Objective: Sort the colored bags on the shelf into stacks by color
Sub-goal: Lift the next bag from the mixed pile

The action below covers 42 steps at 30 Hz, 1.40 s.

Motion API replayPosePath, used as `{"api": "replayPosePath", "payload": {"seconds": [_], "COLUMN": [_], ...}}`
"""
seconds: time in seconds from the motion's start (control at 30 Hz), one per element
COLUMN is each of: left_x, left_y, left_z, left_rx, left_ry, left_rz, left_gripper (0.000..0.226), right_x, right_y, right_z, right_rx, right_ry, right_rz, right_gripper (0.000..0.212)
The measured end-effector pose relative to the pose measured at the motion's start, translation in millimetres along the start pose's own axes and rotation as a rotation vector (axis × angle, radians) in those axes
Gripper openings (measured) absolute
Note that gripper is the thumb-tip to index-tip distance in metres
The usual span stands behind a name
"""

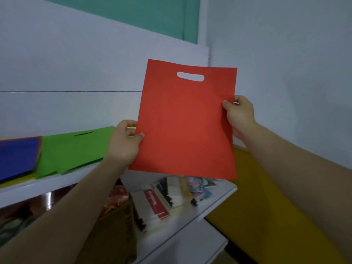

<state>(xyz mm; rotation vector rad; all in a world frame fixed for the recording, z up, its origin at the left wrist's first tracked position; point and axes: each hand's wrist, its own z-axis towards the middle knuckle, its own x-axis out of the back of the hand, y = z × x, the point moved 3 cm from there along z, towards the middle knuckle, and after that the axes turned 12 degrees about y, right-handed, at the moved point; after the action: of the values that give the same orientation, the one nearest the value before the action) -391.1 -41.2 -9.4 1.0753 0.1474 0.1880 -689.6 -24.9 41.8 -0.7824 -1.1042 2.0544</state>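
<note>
Both hands, left hand [124, 143] and right hand [240, 115], pinch-grip red bag [185, 122] edges; limp sheet could slip toward green stack [74, 149] at 9 o'clock, mixing colors.

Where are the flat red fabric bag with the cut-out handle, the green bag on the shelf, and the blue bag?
Flat red fabric bag [185, 128]: head view, middle of its front face.
Green bag [72, 151]: head view, centre of its top surface.
Blue bag [18, 156]: head view, middle of its visible surface.

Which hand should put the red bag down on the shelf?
Probably the left hand. It grips the red bag on the side nearest the shelf, beside the green bags. The right hand holds the far edge, away from the stacks.
</note>
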Motion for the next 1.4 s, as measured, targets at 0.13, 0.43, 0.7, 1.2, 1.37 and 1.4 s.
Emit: {"api": "replayPosePath", "payload": {"seconds": [0.13,0.43,0.7,1.2,1.37,1.4], "left_x": [-68.5,-178.9,-245.0,-263.1,-274.5,-277.9], "left_y": [-3.8,-32.1,-56.2,-85.9,-86.2,-85.5], "left_z": [-13.1,11.4,74.7,142.2,148.5,148.8], "left_rx": [0.017,0.025,0.003,-0.011,-0.012,-0.004], "left_ry": [-0.082,-0.192,-0.203,0.044,0.203,0.237], "left_rz": [-0.04,-0.051,-0.055,0.12,0.194,0.21], "left_gripper": [0.021,0.022,0.024,0.02,0.019,0.019], "right_x": [54.2,96.7,60.8,-68.5,-118.3,-127.4], "right_y": [12.3,63.9,97.5,175.2,200.8,203.9], "right_z": [36.8,107.7,184.3,277.8,309.0,314.8], "right_rx": [-0.002,-0.015,0.008,-0.01,-0.023,-0.023], "right_ry": [0.067,0.194,0.225,-0.034,-0.196,-0.231], "right_rz": [-0.04,-0.121,-0.162,-0.091,-0.019,-0.013], "right_gripper": [0.006,0.008,0.006,0.018,0.016,0.015]}}
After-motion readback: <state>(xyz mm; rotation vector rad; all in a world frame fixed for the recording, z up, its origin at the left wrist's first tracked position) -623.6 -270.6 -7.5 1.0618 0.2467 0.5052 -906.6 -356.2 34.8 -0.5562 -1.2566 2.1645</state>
